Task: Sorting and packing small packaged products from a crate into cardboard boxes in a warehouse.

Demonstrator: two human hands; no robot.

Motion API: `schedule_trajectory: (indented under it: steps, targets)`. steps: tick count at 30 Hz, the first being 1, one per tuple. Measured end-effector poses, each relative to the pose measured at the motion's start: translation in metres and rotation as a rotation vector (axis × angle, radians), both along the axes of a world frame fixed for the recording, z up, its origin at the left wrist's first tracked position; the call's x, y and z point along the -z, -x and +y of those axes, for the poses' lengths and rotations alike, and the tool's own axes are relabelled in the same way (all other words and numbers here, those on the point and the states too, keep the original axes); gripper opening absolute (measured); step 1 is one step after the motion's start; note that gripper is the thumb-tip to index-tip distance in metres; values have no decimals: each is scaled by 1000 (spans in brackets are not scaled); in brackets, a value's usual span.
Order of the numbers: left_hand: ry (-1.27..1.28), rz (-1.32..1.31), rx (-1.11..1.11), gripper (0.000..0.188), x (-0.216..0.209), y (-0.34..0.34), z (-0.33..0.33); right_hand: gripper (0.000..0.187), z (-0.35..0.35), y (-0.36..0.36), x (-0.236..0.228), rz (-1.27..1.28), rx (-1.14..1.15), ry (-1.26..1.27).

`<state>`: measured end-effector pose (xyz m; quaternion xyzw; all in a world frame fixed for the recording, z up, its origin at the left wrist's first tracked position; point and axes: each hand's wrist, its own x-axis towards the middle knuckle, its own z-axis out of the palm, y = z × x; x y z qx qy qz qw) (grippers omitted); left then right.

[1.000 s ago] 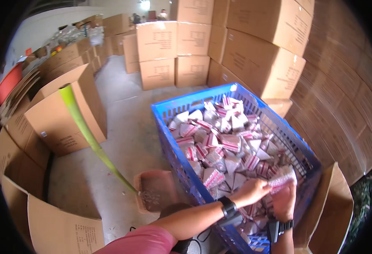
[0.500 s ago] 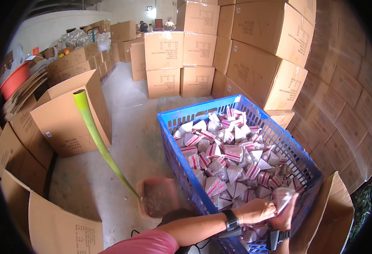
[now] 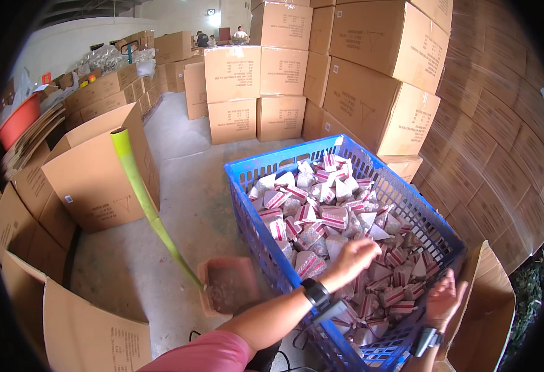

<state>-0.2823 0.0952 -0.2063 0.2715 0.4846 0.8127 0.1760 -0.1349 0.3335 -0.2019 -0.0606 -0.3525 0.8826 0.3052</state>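
A blue plastic crate (image 3: 247,198) holds a heap of small clear pyramid-shaped packets (image 3: 334,217) with white and magenta labels. My left hand (image 3: 354,260) is over the middle of the heap, its fingers bent down and close together. Whether a packet is between its fingertips is hidden. Near the crate's right rim, my right hand (image 3: 444,301) has its palm turned up and its fingers apart, with nothing in it. An open cardboard carton (image 3: 486,304) stands right beside that hand, outside the crate; its inside is mostly out of sight.
A pinkish shallow tray (image 3: 207,294) sits on the floor left of the crate, with a long green tube (image 3: 145,198) rising from it. Open cartons (image 3: 98,180) stand at the left. Stacked cartons (image 3: 371,80) rise behind and right. Two people are far back.
My hands have moved apart. The packet they held together by the crate's right side is no longer in view there. The left hand went left over the heap; the right opened near the carton.
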Motion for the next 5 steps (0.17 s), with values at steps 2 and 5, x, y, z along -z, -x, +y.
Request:
schedule_trajectory:
  steps: [2,5]
  targets:
    - [-32,-304,-69,13,-22,10,-31,41,-16,9,13,-138,-130,-55]
    - [-133,-297,-206,13,-20,40,-104,38,-20,17,31,-350,-219,-174]
